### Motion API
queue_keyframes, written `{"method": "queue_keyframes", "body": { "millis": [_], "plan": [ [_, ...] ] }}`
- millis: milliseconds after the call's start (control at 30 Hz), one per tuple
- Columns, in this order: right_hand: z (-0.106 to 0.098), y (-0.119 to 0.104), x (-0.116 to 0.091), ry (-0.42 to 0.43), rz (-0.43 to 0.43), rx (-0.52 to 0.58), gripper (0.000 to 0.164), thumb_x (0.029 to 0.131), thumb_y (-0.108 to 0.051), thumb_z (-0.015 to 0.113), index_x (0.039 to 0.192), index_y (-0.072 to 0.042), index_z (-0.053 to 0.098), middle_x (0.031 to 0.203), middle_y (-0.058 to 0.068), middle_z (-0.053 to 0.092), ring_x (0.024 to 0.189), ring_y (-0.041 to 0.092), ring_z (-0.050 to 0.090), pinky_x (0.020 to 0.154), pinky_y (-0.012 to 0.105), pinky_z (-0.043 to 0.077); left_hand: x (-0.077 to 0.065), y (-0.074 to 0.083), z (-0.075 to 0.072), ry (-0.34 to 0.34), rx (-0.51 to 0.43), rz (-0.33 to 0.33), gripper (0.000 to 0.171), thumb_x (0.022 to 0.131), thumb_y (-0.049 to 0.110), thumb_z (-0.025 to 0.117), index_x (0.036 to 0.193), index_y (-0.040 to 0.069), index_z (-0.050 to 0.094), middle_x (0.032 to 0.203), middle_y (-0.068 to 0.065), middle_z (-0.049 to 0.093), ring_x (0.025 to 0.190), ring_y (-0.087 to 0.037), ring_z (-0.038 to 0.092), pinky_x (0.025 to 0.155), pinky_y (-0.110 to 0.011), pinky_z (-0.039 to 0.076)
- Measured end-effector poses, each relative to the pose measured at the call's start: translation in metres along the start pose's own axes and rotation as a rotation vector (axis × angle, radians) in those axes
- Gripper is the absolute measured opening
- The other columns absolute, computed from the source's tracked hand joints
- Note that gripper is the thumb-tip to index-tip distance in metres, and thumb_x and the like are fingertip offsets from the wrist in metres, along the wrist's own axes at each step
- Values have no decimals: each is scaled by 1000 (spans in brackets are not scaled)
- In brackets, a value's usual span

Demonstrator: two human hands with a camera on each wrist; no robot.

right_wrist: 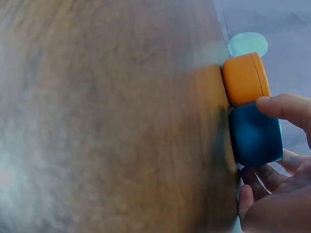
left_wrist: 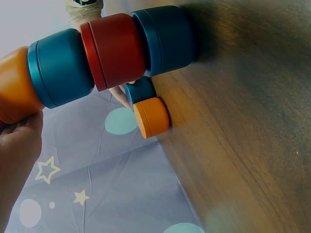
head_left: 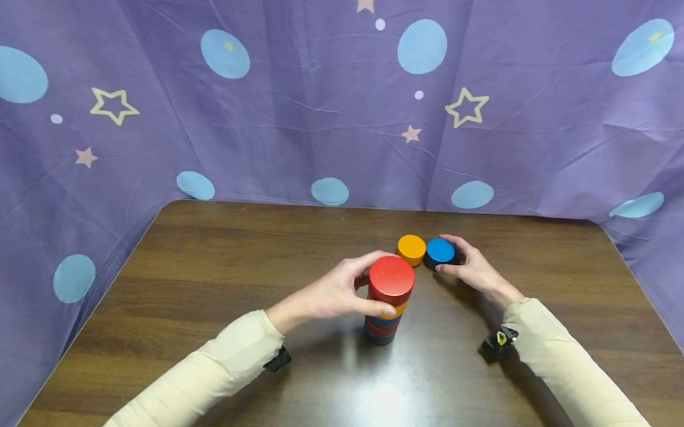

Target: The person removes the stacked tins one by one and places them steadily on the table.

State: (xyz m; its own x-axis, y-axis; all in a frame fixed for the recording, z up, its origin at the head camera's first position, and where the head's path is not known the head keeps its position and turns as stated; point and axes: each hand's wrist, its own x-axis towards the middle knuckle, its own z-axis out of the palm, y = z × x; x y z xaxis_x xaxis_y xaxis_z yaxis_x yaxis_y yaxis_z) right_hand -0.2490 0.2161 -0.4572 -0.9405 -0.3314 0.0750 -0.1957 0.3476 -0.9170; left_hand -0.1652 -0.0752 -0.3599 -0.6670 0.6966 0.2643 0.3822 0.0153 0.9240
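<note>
A tall upright stack of round lidded tins stands on the table, with a red tin point(head_left: 392, 279) on top. Below it come an orange tin point(left_wrist: 15, 87), a blue tin point(left_wrist: 60, 68), another red tin point(left_wrist: 116, 51) and a blue one point(left_wrist: 165, 39) at the base. My left hand point(head_left: 341, 288) grips the stack near its top, thumb across the front at the orange tin and fingers behind. Farther back, my right hand point(head_left: 472, 265) holds a separate blue tin point(right_wrist: 255, 133) between thumb and fingers. Right beside that tin sits a single orange tin point(head_left: 411, 249).
The brown wooden table point(head_left: 221, 264) has its back edge close behind the two separate tins. A purple curtain point(head_left: 303, 101) with stars and dots hangs behind it. A small black device point(head_left: 496, 346) is at the right wrist.
</note>
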Motion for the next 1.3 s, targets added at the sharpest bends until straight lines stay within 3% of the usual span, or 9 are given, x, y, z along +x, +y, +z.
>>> {"method": "queue_keyframes", "body": {
  "millis": [133, 433, 900, 1300],
  "plan": [
    [-4, 0, -3, -7, -60, 42, 74, 82, -15, 74, 143, 5, 37, 139, 28, 43, 119, 39, 45, 103, 45, 35, 1, 0, 1, -5, -7, 4, 60, 76, -4, 78, 129, 0, 51, 113, -8, 63, 102, -19, 61, 93, -41, 48],
    [-16, -12, -8, 30, 47, 139, 74, 83, 5, 67, 146, 8, 27, 145, 33, 30, 133, 46, 30, 109, 57, 23, 2, -2, 1, -14, 7, 24, 62, 75, -4, 79, 129, 0, 50, 113, -8, 63, 102, -18, 61, 93, -36, 48],
    [-32, -36, -22, 2, 19, 74, 66, 86, -4, 70, 143, 5, 37, 147, 24, 35, 137, 42, 26, 111, 55, 20, 3, -1, 3, -13, 18, 22, 61, 76, -4, 78, 129, 2, 49, 113, -8, 63, 102, -17, 60, 93, -36, 48],
    [-33, -66, -33, -67, -50, 41, 60, 87, -10, 71, 140, -2, 44, 142, 13, 44, 133, 27, 39, 111, 47, 24, -1, -6, 5, -15, 23, 7, 61, 77, -4, 77, 129, 1, 47, 117, -10, 60, 105, -17, 58, 94, -35, 48]
  ]
}}
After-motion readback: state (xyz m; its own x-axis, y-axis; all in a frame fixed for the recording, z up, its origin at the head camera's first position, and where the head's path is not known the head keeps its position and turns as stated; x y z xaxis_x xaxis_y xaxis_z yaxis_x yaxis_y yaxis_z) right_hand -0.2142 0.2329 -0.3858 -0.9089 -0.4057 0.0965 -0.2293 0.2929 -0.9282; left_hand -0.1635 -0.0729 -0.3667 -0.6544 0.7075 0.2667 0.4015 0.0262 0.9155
